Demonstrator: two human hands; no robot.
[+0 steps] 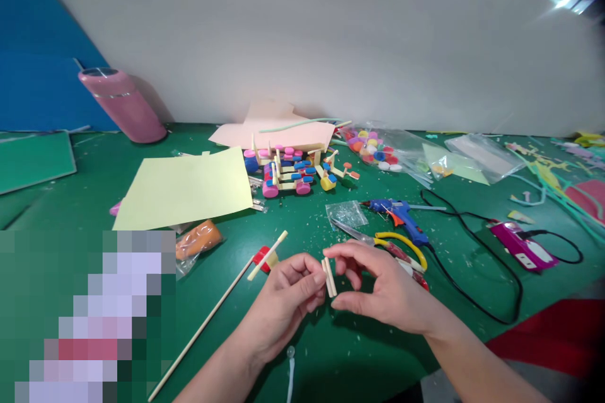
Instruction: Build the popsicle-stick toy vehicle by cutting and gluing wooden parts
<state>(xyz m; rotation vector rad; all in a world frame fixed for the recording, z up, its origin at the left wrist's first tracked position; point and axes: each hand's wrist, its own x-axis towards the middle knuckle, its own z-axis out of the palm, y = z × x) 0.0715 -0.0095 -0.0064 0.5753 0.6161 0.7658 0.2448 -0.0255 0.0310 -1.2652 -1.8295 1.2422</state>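
My left hand point(293, 293) pinches a pair of short pale wooden sticks point(329, 277), laid side by side, between thumb and fingers. Around the same sticks comes my right hand point(382, 286), its index fingertip at their upper end and its thumb at the lower end. Just left of my hands lies a red and yellow piece point(263, 258) with a flat pale stick point(268, 255) across it. A long thin wooden dowel point(203, 327) reaches from there toward the front edge. Scissors point(378, 239) with yellow and red handles lie behind my right hand, partly hidden by it.
Behind are small toy cars point(288, 176), yellow paper point(189, 189), a bag of coloured caps point(373, 148) and a pink bottle point(125, 104). A blue glue gun point(399, 217) with a black cable and a magenta power block point(522, 245) lie right. An orange lump point(201, 239) sits in plastic.
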